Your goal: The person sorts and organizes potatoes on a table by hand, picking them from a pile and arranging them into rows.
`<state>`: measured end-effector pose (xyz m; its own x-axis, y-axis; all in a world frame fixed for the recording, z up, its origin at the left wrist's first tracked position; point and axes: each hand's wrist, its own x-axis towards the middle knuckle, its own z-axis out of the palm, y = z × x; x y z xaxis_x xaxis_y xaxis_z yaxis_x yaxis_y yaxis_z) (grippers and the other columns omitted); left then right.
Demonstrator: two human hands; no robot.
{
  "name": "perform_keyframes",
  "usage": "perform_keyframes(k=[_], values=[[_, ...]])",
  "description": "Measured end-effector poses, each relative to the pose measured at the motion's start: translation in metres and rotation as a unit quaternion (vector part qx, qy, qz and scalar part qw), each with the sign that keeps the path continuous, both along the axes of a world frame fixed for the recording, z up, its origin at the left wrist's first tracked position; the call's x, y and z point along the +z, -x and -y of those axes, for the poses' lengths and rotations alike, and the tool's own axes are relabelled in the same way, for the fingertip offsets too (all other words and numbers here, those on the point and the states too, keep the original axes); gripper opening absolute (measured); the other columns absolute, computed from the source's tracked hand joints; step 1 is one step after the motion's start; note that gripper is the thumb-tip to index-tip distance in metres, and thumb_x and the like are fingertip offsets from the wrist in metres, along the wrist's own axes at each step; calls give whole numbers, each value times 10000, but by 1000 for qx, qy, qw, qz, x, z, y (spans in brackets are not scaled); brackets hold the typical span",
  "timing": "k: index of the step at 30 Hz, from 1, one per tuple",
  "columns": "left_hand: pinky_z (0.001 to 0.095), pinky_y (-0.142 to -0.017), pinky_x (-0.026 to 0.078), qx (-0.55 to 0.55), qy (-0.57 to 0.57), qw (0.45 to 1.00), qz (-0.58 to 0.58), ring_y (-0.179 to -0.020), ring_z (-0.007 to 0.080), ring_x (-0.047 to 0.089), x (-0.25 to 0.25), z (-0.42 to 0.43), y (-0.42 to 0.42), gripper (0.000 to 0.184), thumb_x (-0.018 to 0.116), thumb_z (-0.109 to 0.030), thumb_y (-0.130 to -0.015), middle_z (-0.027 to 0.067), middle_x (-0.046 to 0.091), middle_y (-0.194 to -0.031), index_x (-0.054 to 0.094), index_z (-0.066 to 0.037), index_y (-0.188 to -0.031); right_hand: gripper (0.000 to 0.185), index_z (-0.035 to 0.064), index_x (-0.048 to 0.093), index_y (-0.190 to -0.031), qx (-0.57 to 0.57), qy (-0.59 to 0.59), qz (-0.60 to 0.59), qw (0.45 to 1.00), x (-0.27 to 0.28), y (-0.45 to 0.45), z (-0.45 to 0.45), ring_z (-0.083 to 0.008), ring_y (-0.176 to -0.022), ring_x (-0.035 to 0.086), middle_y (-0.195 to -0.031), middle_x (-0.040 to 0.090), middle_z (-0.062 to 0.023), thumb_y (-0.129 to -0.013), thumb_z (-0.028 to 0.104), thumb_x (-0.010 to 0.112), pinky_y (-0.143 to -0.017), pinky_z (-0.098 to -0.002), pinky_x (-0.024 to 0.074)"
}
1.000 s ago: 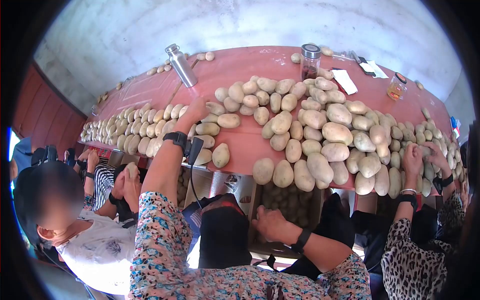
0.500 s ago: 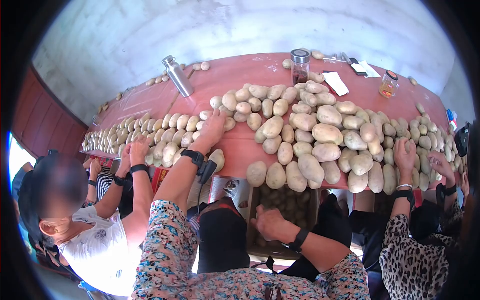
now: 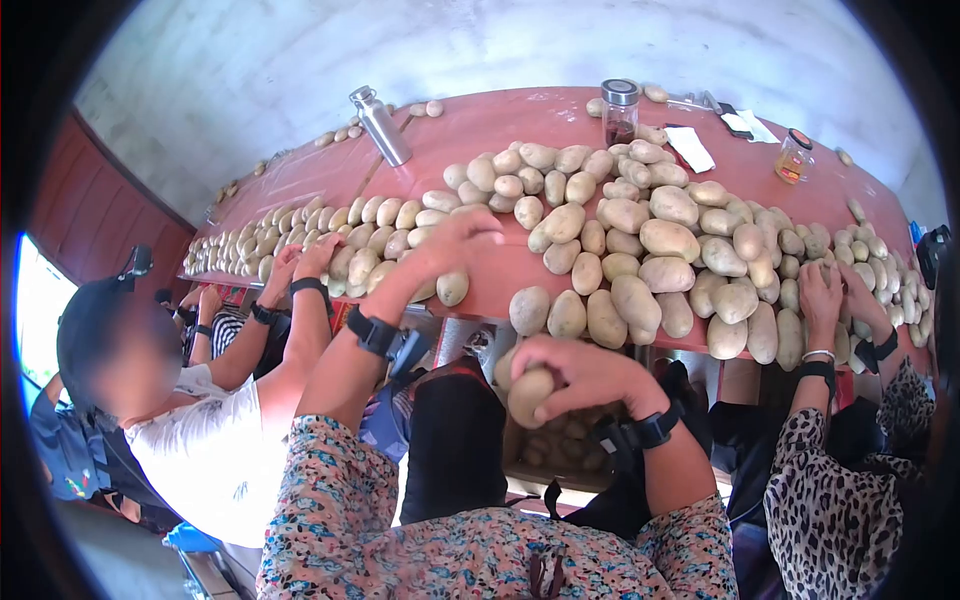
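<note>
My right hand (image 3: 598,378) is closed around a potato (image 3: 530,398) at the table's front edge, above a crate with more potatoes (image 3: 565,445). Part of another potato (image 3: 503,370) shows just behind the held one. Over the table, my left hand (image 3: 450,245) has its fingers stretched to the right, slightly blurred, with nothing seen in them. Rows of potatoes (image 3: 360,265) lie to its left, and a single potato (image 3: 452,288) sits below it by the edge. To the right spreads a large heap of potatoes (image 3: 670,240).
On the red table (image 3: 480,120) stand a steel bottle (image 3: 381,127), a glass jar with a lid (image 3: 620,112) and a small jar (image 3: 794,158). White paper (image 3: 690,148) lies near them. Co-workers sit close on both sides, their hands (image 3: 318,257) (image 3: 822,295) on potatoes.
My right hand has risen from over the crate and now shows a potato in its grip. My left hand has lifted off the potato rows and shifted right. The view has tilted slightly.
</note>
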<state>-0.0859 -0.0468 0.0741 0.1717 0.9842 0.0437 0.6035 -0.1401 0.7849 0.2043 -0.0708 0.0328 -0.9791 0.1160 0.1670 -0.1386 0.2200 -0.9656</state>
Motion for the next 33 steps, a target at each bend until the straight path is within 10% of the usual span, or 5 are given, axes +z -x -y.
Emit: perform_keyframes(k=[4,10,19,23,33], values=[[313,-807,552,-35,239,968,68,-1041,170,591,22,53,-64,447,528,-397,-985,68,607,-1157,555,-53,-1269,503,87,506,-1166,-94,226,-34,969,3,-3,-6,-141,-1011,552,-1103,543,-43,-727,99,751,-834,-306,483],[360,-771,582,0,297,892,340,-1066,209,612,-17,57,-65,503,547,-375,-976,120,564,-1238,485,-33,-1340,434,70,487,-1184,-132,326,-84,932,-6,11,-5,-153,-939,589,-1080,556,-55,-795,28,676,-717,-289,524],[329,-833,520,151,60,987,-1,-1023,181,619,-27,3,-5,399,642,-55,-866,85,611,-1185,584,-42,-1260,381,63,447,-1218,-235,489,-145,827,-16,16,-14,-218,-943,613,-1104,553,-119,-868,22,591,-706,-346,550],[390,-936,464,171,-52,956,-232,-1122,363,569,-34,-13,12,466,657,-16,-764,194,602,-1157,606,-49,-1227,384,55,438,-1223,-263,477,-114,831,-20,17,-12,-220,-959,610,-1120,545,-127,-873,32,594,-709,-347,550],[450,-953,434,231,-103,885,-391,-1134,318,529,-60,-12,20,488,708,-46,-713,90,612,-1173,652,-162,-1184,369,67,454,-1224,-268,439,-70,855,-9,21,-3,-195,-979,594,-1125,538,-104,-878,29,577,-766,-376,545]])
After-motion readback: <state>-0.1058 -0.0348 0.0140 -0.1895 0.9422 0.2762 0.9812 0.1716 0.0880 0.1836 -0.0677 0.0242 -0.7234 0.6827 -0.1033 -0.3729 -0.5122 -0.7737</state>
